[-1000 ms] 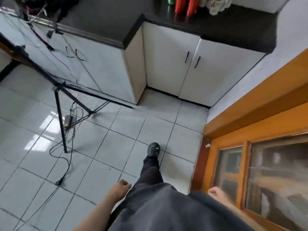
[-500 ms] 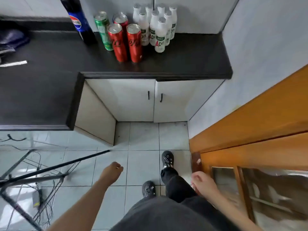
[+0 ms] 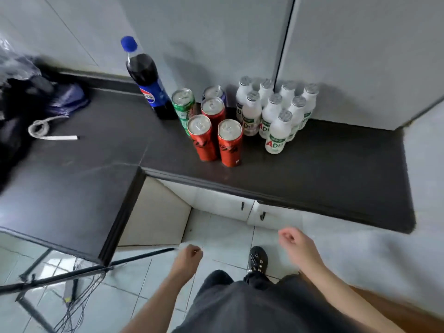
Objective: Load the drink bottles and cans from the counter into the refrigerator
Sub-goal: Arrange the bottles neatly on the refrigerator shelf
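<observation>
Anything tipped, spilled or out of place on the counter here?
Nothing stands out among the drinks: the cola bottle, the cans and the white bottles all stand upright on the counter, with no spill visible. The only stray items are a looped white cord and a dark bundle at the counter's left end.

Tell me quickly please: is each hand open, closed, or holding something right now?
Left hand: open, fingers loosely curled, holding nothing.
Right hand: open, fingers loosely curled, holding nothing.
</observation>
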